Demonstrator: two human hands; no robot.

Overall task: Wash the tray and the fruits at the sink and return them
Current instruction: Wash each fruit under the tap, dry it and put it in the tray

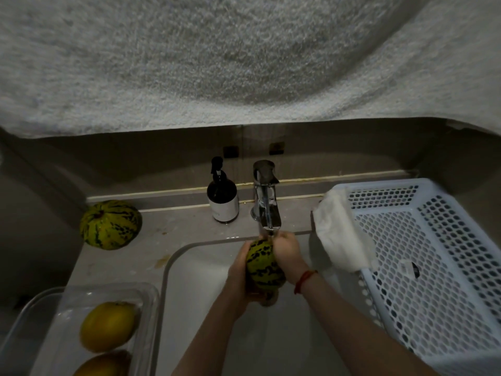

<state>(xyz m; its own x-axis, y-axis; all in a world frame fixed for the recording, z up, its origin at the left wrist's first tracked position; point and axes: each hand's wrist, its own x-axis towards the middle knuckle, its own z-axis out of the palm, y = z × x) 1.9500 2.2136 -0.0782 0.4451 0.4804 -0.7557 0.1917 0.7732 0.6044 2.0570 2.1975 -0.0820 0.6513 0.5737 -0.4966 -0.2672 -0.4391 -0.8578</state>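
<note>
A green-yellow striped melon [264, 263] is held over the white sink [173, 270], right under the spout of the chrome tap [267, 204]. My left hand [240, 275] grips its left side and underside. My right hand [287, 255] wraps its right side and top; a red cord circles that wrist. A second striped melon [110, 224] lies on the counter at the back left. The clear plastic tray [150, 299] stands left of the sink, and in it lie two yellow fruits [108, 325], the nearer yellow fruit [104, 366] cut off by the frame edge.
A dark pump bottle [222, 195] with a white label stands left of the tap. A white perforated basket [423, 256] fills the right side, with a white cloth [340, 237] draped over its left rim. A pale textured surface [244, 58] overhangs the top of the view.
</note>
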